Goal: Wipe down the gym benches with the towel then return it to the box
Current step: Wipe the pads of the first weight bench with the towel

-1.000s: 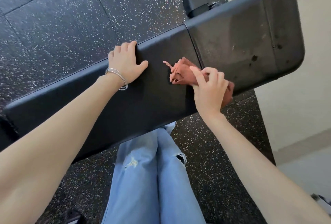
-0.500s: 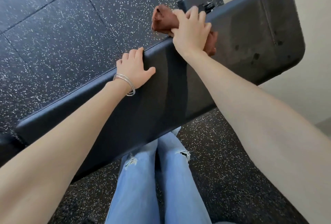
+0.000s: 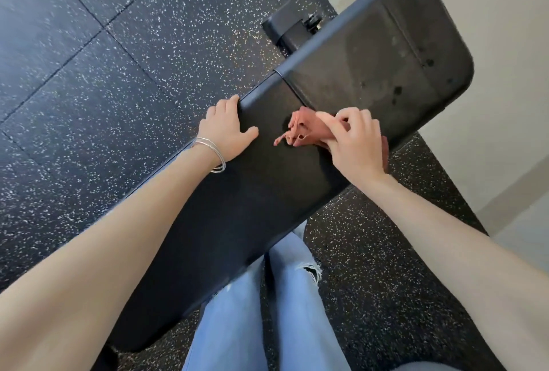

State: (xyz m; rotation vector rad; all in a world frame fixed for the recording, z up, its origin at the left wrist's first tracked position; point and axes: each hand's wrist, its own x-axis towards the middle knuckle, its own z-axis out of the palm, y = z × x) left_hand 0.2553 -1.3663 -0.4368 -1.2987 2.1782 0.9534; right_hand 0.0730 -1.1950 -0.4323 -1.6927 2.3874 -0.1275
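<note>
A black padded desk [image 3: 252,201] runs diagonally over the speckled floor [image 3: 89,73]. On it lie a bunched towel [image 3: 303,130] and both hands, left [image 3: 227,130] flat, right [image 3: 355,145] gripping the towel.

Bright daylight, bench [image 3: 386,53] sheen (wide-angle edges warped), slight softness.

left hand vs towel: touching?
Apart. The head view shows bare black bench pad between the left hand, resting flat at the far edge, and the towel bunched under the right hand.
</note>
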